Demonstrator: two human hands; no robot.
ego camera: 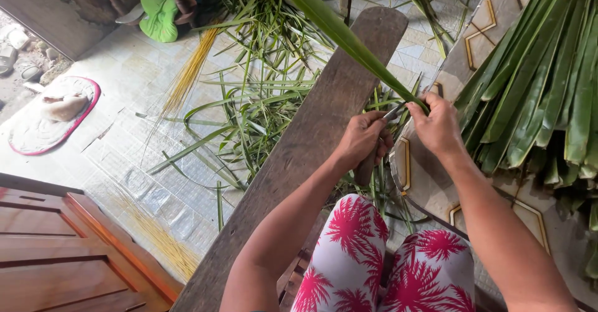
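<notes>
My right hand [438,125] pinches the base of a long green palm leaf [339,30] that runs up and away to the top of the view. My left hand [363,139] grips a small knife [392,112] by its dark handle, with the metal blade touching the leaf right beside my right fingers. Both hands hover over a long dark wooden plank [311,137] that slants across the floor. My knees in pink-and-white patterned trousers [386,265] are below.
A thick stack of green palm leaves [548,81] lies on a patterned mat [479,32] at the right. Leaf strips [255,106] and yellow leaf ribs [187,75] litter the tiled floor. A round mat [53,116] lies at left; wooden furniture [56,250] at bottom left.
</notes>
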